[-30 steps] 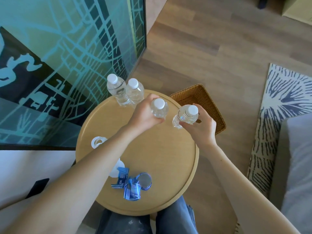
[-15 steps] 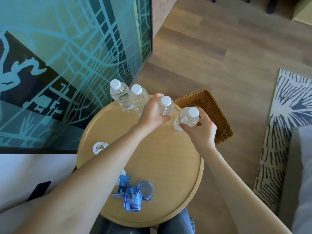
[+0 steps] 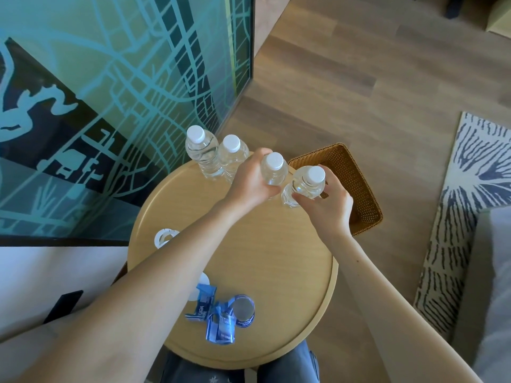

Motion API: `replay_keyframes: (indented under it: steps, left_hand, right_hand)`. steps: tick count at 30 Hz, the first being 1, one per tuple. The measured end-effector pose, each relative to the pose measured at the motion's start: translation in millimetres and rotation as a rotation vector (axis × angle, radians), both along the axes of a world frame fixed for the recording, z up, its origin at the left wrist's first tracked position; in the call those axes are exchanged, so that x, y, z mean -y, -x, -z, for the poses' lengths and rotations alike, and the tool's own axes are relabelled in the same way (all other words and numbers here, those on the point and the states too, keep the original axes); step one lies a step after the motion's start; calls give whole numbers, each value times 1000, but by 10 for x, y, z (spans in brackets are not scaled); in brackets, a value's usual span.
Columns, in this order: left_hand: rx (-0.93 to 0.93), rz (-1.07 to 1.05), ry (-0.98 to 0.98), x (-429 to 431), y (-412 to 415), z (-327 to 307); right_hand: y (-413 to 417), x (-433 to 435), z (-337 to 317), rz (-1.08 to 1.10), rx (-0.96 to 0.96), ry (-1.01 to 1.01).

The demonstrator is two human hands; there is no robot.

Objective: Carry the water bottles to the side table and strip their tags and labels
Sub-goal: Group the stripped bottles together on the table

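Observation:
Two clear, label-free water bottles with white caps, one (image 3: pixel 201 152) beside the other (image 3: pixel 232 155), stand at the far edge of the round wooden side table (image 3: pixel 276 261). My left hand (image 3: pixel 253 182) grips a third bare bottle (image 3: pixel 273 170) just right of them, upright at the table's far edge. Around a fourth bottle (image 3: pixel 306 185), tilted with its cap to the right, my right hand (image 3: pixel 327 207) is closed. Torn blue labels (image 3: pixel 221 316) lie crumpled near the table's front edge. White tags (image 3: pixel 165 237) lie at the left side, partly hidden by my left forearm.
A woven brown basket (image 3: pixel 354 186) sits on the wood floor right behind the table. A large teal map-patterned panel (image 3: pixel 110 92) stands to the left. A patterned rug (image 3: pixel 470 189) and a grey cushion (image 3: pixel 497 286) are on the right.
Both hands have shifted their bottles slightly toward the far edge, bringing the left-hand bottle closer to the two standing ones. The camera has moved a little.

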State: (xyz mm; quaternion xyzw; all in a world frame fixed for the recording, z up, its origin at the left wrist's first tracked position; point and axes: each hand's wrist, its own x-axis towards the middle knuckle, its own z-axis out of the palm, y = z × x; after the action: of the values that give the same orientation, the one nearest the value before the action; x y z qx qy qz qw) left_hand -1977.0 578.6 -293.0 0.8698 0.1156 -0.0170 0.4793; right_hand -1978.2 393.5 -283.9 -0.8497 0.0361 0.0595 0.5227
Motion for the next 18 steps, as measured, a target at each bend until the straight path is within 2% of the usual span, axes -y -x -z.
replay_keyframes:
  steps: [12, 18]
  left_hand:
    - [4, 49, -34, -36, -29, -24]
    - [71, 28, -152, 6, 26, -60]
  right_hand:
    - [-23, -100, -9, -20, 25, -44]
    - [-9, -126, -36, -7, 27, -29]
